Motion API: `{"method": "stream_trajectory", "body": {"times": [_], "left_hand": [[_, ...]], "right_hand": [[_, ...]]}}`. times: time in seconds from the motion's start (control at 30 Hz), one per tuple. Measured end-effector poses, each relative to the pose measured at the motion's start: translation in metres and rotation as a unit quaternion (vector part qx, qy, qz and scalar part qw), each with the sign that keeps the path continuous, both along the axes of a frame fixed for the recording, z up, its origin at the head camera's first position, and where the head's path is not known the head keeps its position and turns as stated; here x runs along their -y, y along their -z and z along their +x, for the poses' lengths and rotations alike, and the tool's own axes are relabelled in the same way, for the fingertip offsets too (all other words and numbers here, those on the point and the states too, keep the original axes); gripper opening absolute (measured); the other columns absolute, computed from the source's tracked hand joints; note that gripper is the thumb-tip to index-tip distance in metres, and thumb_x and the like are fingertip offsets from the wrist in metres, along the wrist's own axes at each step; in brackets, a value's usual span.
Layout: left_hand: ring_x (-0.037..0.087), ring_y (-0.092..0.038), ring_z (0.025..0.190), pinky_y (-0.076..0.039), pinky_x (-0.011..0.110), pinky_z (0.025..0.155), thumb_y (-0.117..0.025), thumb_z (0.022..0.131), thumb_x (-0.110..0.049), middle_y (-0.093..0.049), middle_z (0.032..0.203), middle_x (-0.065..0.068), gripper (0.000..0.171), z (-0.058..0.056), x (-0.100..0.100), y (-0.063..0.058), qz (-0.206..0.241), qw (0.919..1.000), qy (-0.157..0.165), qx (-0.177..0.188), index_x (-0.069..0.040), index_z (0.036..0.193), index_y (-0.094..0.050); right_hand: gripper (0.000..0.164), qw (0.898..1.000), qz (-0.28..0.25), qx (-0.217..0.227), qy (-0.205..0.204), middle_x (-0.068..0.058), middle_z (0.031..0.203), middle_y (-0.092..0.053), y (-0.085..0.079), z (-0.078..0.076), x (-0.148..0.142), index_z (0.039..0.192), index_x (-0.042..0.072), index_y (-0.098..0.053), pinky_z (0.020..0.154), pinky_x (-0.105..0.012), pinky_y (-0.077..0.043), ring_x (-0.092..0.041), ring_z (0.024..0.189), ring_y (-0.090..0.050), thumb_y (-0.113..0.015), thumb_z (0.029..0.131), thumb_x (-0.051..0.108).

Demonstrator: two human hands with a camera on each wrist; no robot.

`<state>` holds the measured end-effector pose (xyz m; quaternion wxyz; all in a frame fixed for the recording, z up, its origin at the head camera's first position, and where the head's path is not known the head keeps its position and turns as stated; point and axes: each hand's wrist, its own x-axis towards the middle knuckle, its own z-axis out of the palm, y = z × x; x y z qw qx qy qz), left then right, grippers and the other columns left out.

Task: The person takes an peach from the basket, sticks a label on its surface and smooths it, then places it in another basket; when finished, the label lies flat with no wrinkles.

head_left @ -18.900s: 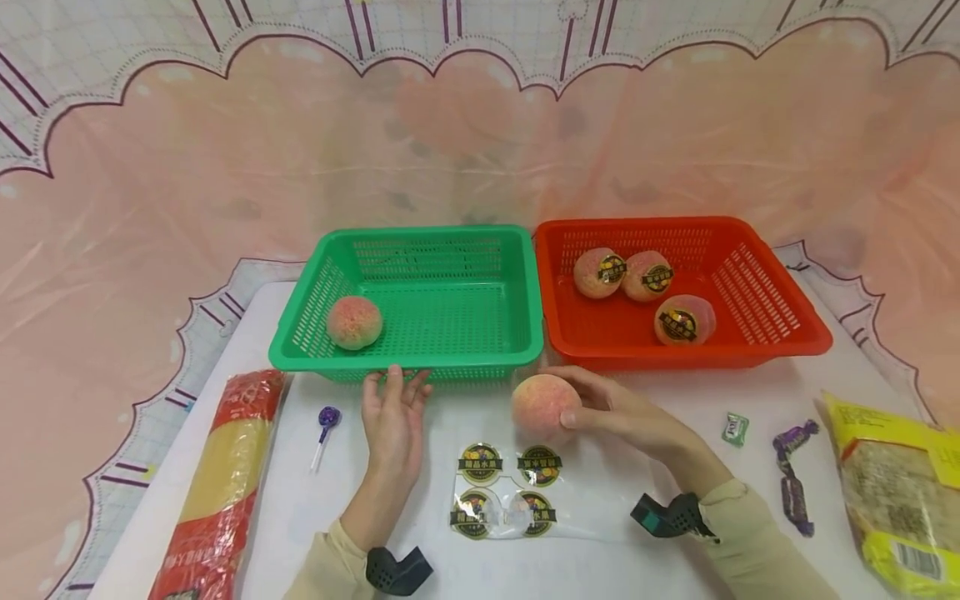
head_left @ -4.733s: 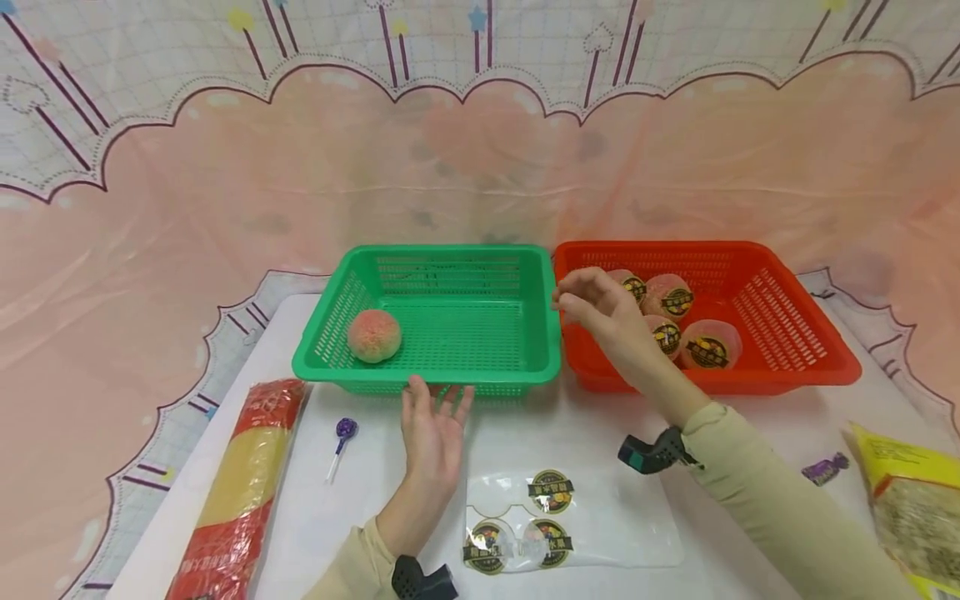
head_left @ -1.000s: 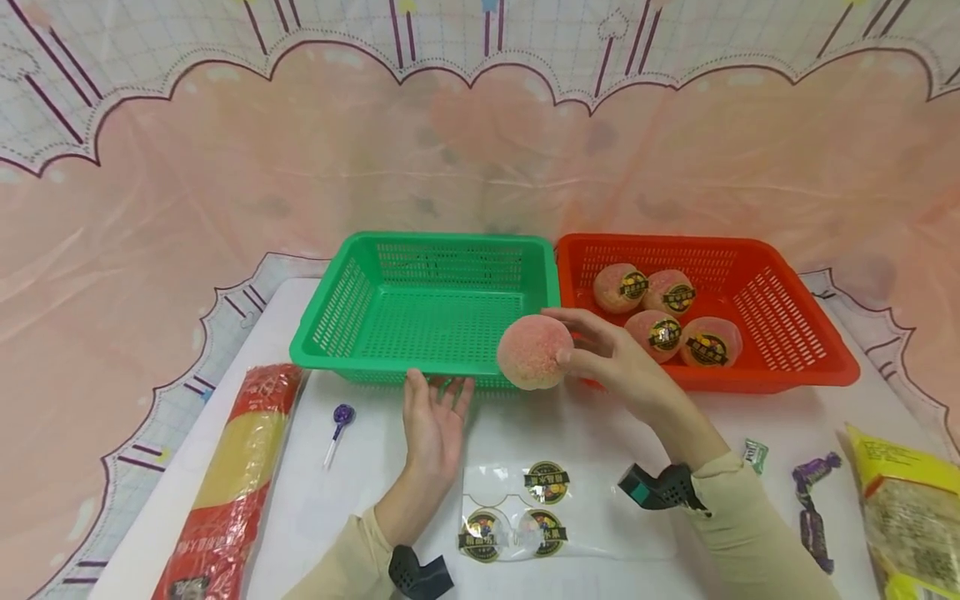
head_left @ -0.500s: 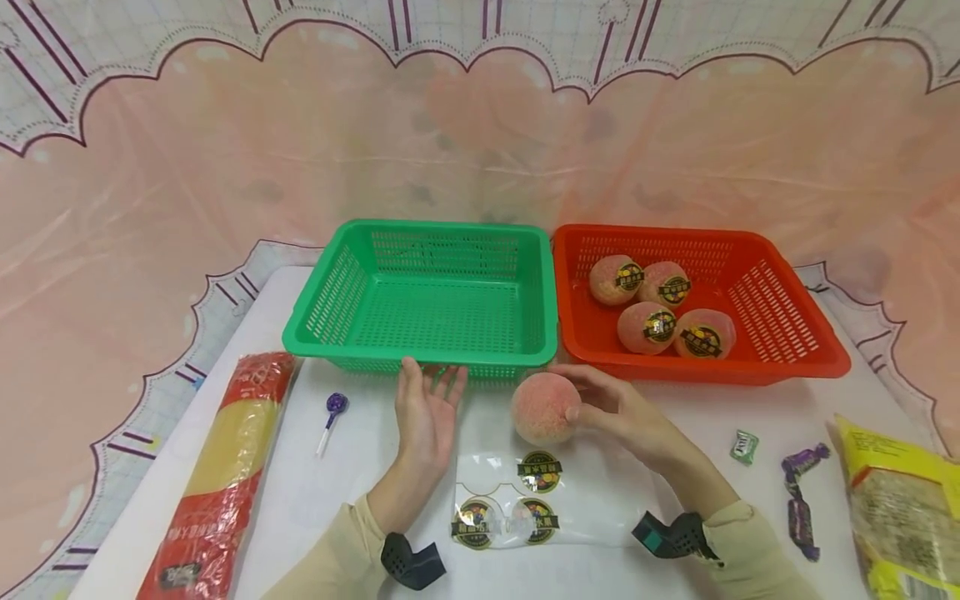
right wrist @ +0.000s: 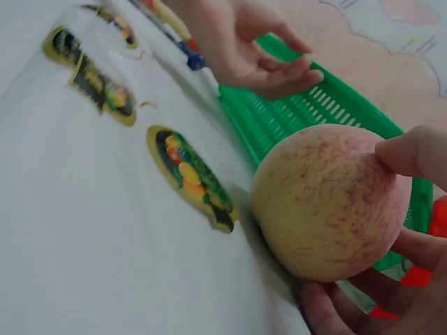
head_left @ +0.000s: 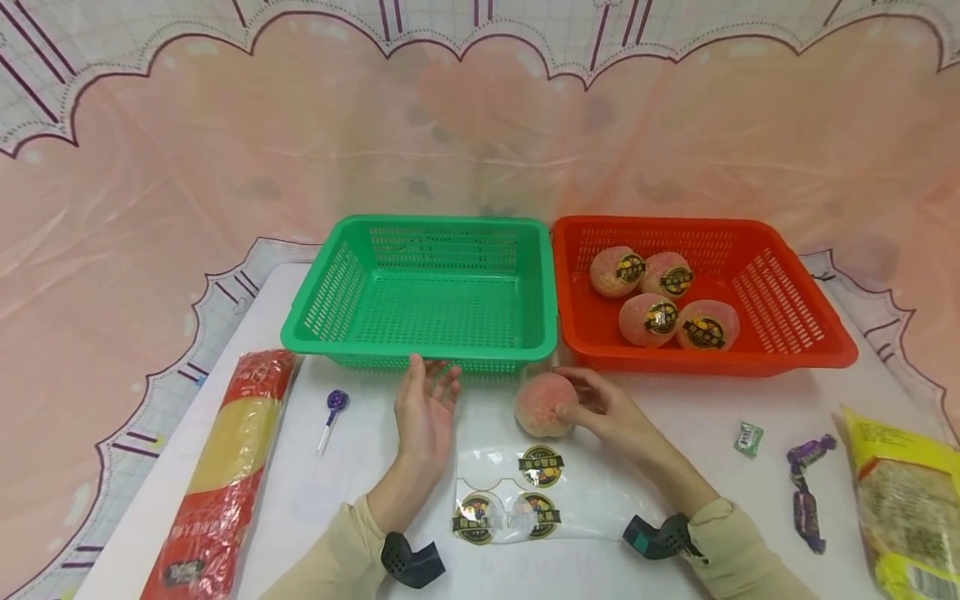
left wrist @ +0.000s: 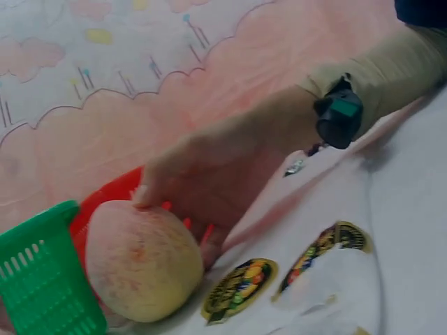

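Note:
My right hand (head_left: pixel 611 419) grips a pink and yellow peach (head_left: pixel 546 406) between thumb and fingers, just behind a clear sheet (head_left: pixel 592 500) on the white table. Three round black-and-gold stickers, one of them a sticker (head_left: pixel 541 466) at the top, lie on that sheet. In the right wrist view, no sticker shows on the visible side of the peach (right wrist: pixel 328 202). My left hand (head_left: pixel 424 421) is held palm up with loose fingers, by the front rim of the green basket (head_left: pixel 420 348), holding nothing. Several peaches with stickers, including a peach (head_left: pixel 648 320), lie in the red basket (head_left: pixel 720 360).
Left of my left hand are a purple lollipop (head_left: pixel 336 402) and a long red-and-yellow packet (head_left: pixel 232 467). On the right lie a green wrapped candy (head_left: pixel 748 438), purple wrapped candies (head_left: pixel 806 508) and a yellow bag (head_left: pixel 907 500). A patterned cloth (head_left: pixel 480 142) hangs behind the baskets.
Red basket gained a stickered peach, and the sheet lost a sticker. My right hand took the peach from the green basket and lowered it toward the sheet. Left hand stayed near the rim.

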<state>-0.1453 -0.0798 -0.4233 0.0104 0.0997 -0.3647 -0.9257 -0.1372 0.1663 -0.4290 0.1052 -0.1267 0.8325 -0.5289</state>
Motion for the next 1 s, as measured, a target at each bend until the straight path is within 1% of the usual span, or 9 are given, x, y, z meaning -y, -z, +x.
{"method": "stream_trajectory", "body": {"times": [0.13,0.23,0.27,0.33,0.43,0.53,0.6,0.7,1.0], "left_hand": [[0.012,-0.057,0.077,-0.046,0.022,0.062,-0.039,0.092,-0.039,-0.058,0.089,-0.001,0.031,0.005,-0.005,0.007,-0.065,0.995,0.07,0.028,-0.011,0.097,-0.052],[0.011,-0.054,0.065,-0.044,0.021,0.054,-0.041,0.092,-0.034,-0.058,0.081,0.001,0.03,0.01,-0.009,0.013,-0.236,0.9519,0.194,0.017,-0.009,0.095,-0.058],[0.009,-0.053,0.061,-0.044,0.02,0.052,-0.045,0.091,-0.035,-0.059,0.077,0.001,0.029,0.012,-0.01,0.014,-0.322,0.9157,0.24,-0.009,-0.011,0.093,-0.06],[0.006,-0.05,0.056,-0.042,0.019,0.05,-0.051,0.087,-0.041,-0.058,0.071,-0.003,0.027,0.017,-0.013,0.015,-0.497,0.8119,0.294,-0.087,-0.017,0.087,-0.063],[0.002,-0.045,0.051,-0.038,0.018,0.047,-0.054,0.08,-0.055,-0.054,0.062,-0.011,0.03,0.026,-0.018,0.015,-0.679,0.6546,0.272,-0.192,-0.026,0.083,-0.061],[0.001,-0.04,0.049,-0.032,0.02,0.044,-0.056,0.071,-0.064,-0.047,0.06,-0.015,0.039,0.033,-0.021,0.015,-0.756,0.5718,0.236,-0.213,-0.028,0.085,-0.057],[0.002,-0.038,0.048,-0.03,0.021,0.043,-0.059,0.067,-0.065,-0.044,0.06,-0.015,0.043,0.036,-0.023,0.015,-0.779,0.5454,0.223,-0.213,-0.027,0.088,-0.055],[0.004,-0.038,0.049,-0.029,0.022,0.042,-0.064,0.064,-0.062,-0.044,0.061,-0.014,0.043,0.036,-0.025,0.014,-0.791,0.531,0.218,-0.21,-0.029,0.089,-0.054],[0.001,-0.044,0.057,-0.033,0.019,0.048,-0.073,0.065,-0.045,-0.052,0.075,-0.015,0.029,0.032,-0.026,0.008,-0.771,0.549,0.222,-0.235,-0.028,0.082,-0.056]], "right_hand": [[0.053,1.0,0.006,-0.012,0.0,-0.004,0.126,-0.048,0.001,0.0,0.003,0.13,0.024,-0.04,0.088,-0.038,-0.044,-0.025,0.107,-0.052,-0.06,0.082,0.034],[0.054,1.0,0.005,-0.016,0.001,-0.002,0.127,-0.048,0.002,0.001,0.005,0.13,0.025,-0.039,0.089,-0.038,-0.044,-0.024,0.108,-0.052,-0.061,0.082,0.036],[0.054,1.0,0.005,-0.016,0.001,-0.001,0.128,-0.047,0.002,0.002,0.005,0.13,0.026,-0.039,0.089,-0.038,-0.045,-0.024,0.108,-0.052,-0.061,0.082,0.036],[0.053,1.0,0.004,-0.018,-0.001,0.0,0.129,-0.047,0.002,0.002,0.004,0.13,0.026,-0.039,0.09,-0.04,-0.044,-0.025,0.11,-0.051,-0.06,0.082,0.036],[0.051,1.0,-0.004,-0.015,-0.007,-0.001,0.129,-0.047,0.0,0.003,0.002,0.13,0.025,-0.039,0.092,-0.043,-0.042,-0.026,0.112,-0.05,-0.059,0.084,0.035],[0.05,1.0,-0.006,-0.017,-0.019,-0.003,0.129,-0.047,-0.002,0.002,-0.001,0.13,0.023,-0.038,0.094,-0.046,-0.04,-0.027,0.115,-0.048,-0.057,0.085,0.033],[0.051,1.0,-0.001,-0.015,-0.025,-0.004,0.129,-0.047,-0.004,0.002,-0.002,0.131,0.021,-0.037,0.096,-0.046,-0.039,-0.027,0.116,-0.047,-0.057,0.085,0.033],[0.053,0.999,0.014,-0.013,-0.032,-0.005,0.13,-0.045,-0.008,0.002,-0.006,0.132,0.017,-0.035,0.096,-0.047,-0.038,-0.028,0.117,-0.046,-0.056,0.086,0.034],[0.048,0.99,0.124,-0.002,-0.068,-0.01,0.123,-0.051,-0.029,0.008,-0.027,0.127,0.012,-0.041,0.088,-0.041,-0.045,-0.026,0.107,-0.052,-0.053,0.087,0.036]]}}
